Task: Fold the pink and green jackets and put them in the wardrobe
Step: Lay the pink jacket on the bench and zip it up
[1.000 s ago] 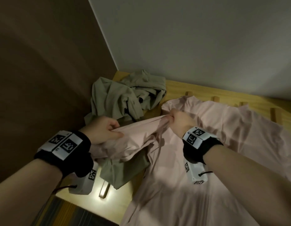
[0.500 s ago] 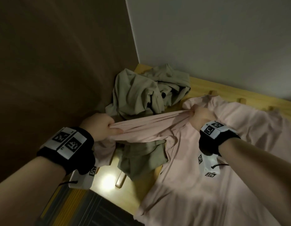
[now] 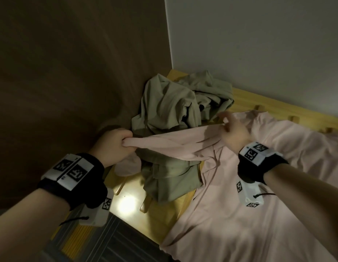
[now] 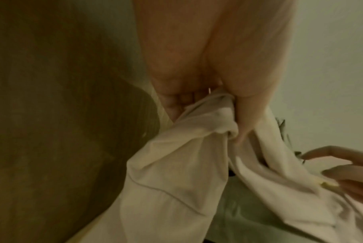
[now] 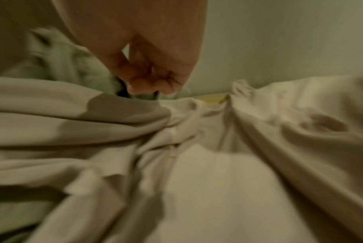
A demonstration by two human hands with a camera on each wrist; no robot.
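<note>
The pink jacket (image 3: 259,186) lies spread on a wooden slatted frame (image 3: 262,100). My left hand (image 3: 119,146) grips the end of its sleeve (image 3: 173,142) and holds it stretched to the left, above the green jacket (image 3: 168,106). The green jacket is crumpled in the back left corner. My right hand (image 3: 230,129) hovers at the shoulder end of the sleeve with loose fingers that hold nothing. The left wrist view shows my left hand (image 4: 197,98) bunched round the sleeve (image 4: 176,164). In the right wrist view my right hand (image 5: 151,78) hangs just above the pink jacket (image 5: 218,164).
A brown wall (image 3: 69,72) stands close on the left and a grey wall (image 3: 259,44) runs behind the frame. A bright light spot (image 3: 126,205) shines on the wood at the near left. A dark striped floor (image 3: 107,242) lies below the frame's edge.
My right hand has let go of the sleeve at the shoulder and its fingers have loosened. My left hand still grips the sleeve end, which is now drawn out straighter.
</note>
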